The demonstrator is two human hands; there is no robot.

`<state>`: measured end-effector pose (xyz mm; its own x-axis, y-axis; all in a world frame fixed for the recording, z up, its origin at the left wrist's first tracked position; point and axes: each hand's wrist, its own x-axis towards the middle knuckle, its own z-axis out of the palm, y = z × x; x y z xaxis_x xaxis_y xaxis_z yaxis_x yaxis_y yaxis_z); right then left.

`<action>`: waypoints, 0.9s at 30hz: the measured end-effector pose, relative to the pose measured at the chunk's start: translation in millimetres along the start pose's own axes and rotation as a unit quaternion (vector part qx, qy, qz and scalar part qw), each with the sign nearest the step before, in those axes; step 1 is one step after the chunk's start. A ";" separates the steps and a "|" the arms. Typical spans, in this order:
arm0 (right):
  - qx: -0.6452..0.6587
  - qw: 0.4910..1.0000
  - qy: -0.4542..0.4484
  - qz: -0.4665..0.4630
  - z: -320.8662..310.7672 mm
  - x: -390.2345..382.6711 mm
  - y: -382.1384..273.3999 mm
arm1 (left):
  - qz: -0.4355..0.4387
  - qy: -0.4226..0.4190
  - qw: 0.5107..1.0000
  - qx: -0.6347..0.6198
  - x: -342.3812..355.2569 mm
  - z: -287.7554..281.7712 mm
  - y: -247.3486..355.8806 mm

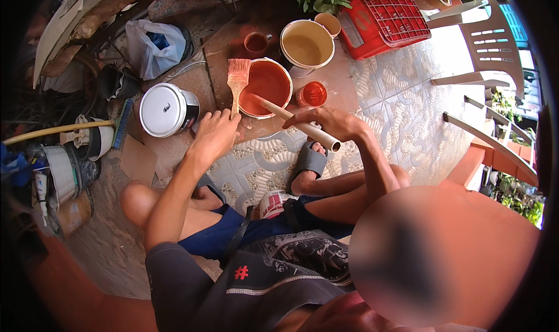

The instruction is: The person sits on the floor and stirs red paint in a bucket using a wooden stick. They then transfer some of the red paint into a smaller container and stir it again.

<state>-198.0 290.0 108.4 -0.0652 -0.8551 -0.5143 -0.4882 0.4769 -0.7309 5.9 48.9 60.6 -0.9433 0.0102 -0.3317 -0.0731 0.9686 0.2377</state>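
Orange paint is filling the bowl (269, 86), which is sitting on a stained board on the floor, and every place below is being given from that bowl.

Head view: the right hand (328, 124) is hovering just right of the bowl and toward the person, its fingers curling loosely round a pale pipe (303, 124). The pipe is slanting from the hand up into the bowl, with its far end dipping into the paint and its open near end sticking out past the hand. The left hand (216, 135) is lying just left of the bowl on the person's side, fingers half bent. They are reaching to the handle of a brush (237, 81), but I cannot tell whether they are gripping it or only touching it. The brush is leaning by the bowl's left rim, bristles pointing away from the person and stained orange.

A white tin (166, 109) with its lid on is standing well left of the bowl. A small orange cup (313, 94) is sitting just right of it. Beyond the bowl a larger bucket (307, 44) is holding yellowish liquid, with a brown mug (256, 43) to its left. A red crate (384, 20) is lying further off to the right, and a white bag (152, 46) far to the left.
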 end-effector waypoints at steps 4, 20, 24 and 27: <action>0.008 0.999 -0.013 -0.043 1.2 -9.1 11.5 | 0.008 0.031 0.999 -0.005 0.0 -1.5 0.1; 0.266 0.862 0.379 0.207 -88.8 25.2 217.4 | 0.025 0.076 0.996 -0.035 13.2 -20.6 6.6; 0.295 0.822 0.430 0.227 -124.5 70.7 265.7 | 0.005 0.074 0.997 -0.028 12.4 -14.7 1.8; 0.348 0.787 0.450 0.239 -139.2 116.7 274.1 | -0.007 0.058 0.998 -0.023 8.9 -13.1 0.5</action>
<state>-460.6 292.6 -89.5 -0.8389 -0.1933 -0.5088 0.3542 0.5158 -0.7800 -6.8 46.3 69.7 -0.9730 -0.0347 -0.2284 -0.0989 0.9561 0.2760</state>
